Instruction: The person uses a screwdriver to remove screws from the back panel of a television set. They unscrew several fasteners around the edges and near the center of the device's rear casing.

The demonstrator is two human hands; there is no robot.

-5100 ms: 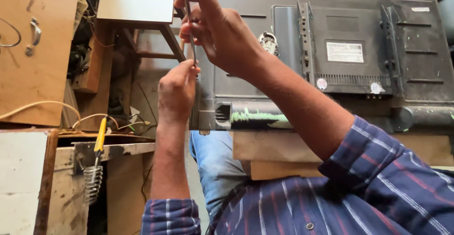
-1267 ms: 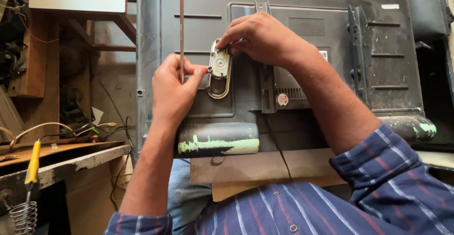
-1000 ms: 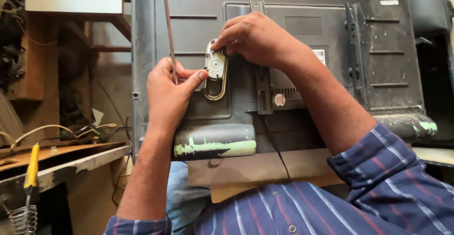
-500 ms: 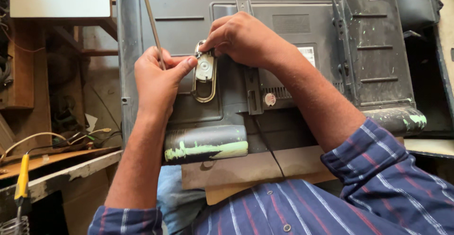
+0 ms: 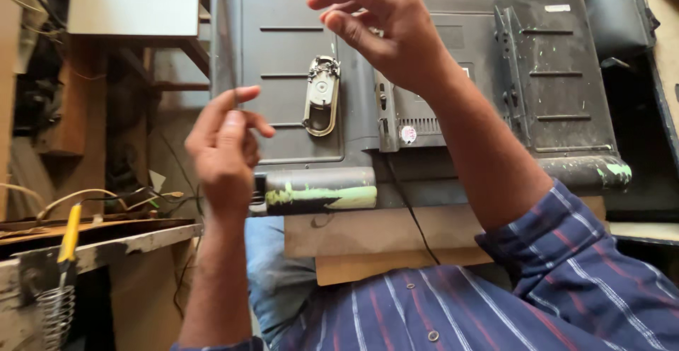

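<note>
Both hands off metal bracket (image 5: 322, 95) now; left hand (image 5: 225, 154) fingers curled, right hand (image 5: 382, 29) fingers loosely pinched.

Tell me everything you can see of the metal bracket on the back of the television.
The metal bracket is a small oblong plate, silver-grey and worn, with a round boss near its top and a wire-like loop running round its lower half. It sits upright and flat against the dusty dark back panel of the television, left of the central ridge. Neither the left hand nor the right hand touches it.

Yellow-handled soldering iron (image 5: 68, 234) in coil stand (image 5: 56, 308), left workbench (image 5: 134, 236).
</note>
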